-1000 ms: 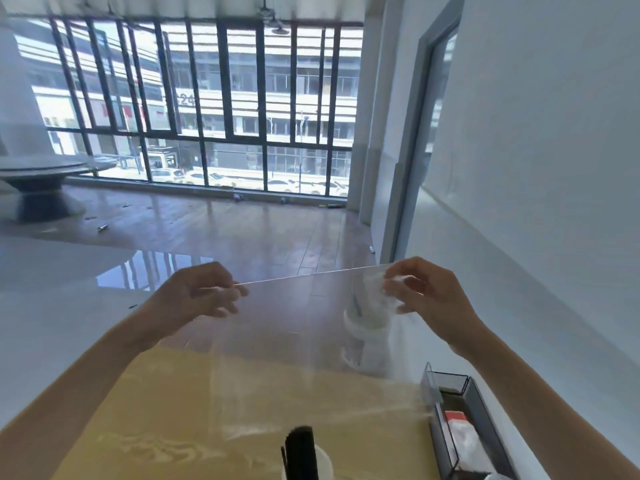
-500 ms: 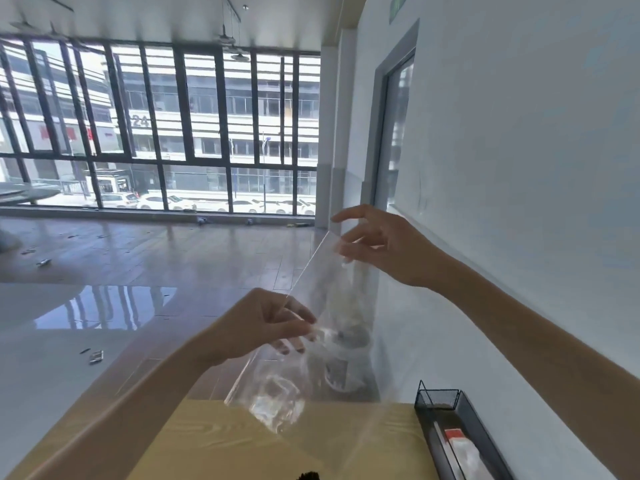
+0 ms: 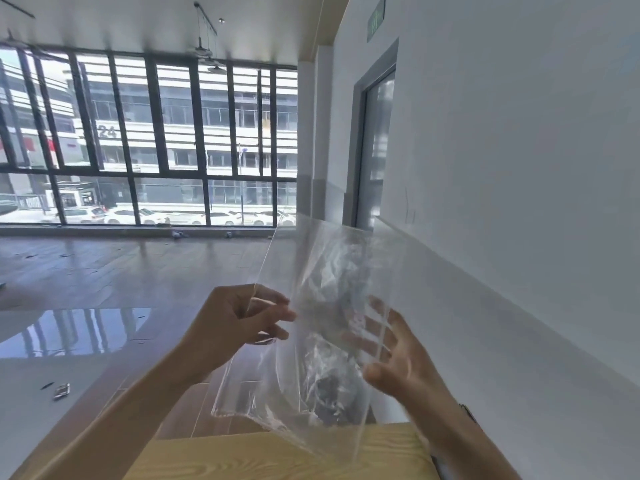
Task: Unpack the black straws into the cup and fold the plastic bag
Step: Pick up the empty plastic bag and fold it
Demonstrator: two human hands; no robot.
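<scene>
Plastic bag [image 3: 311,341] clear – table [image 3: 277,455] pale wood-grain.

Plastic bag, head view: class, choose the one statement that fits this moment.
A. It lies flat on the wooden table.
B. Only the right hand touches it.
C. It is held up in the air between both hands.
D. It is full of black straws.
C: the clear plastic bag hangs above the wooden table, the left hand pinching its edge and the right hand spread flat behind it.
</scene>
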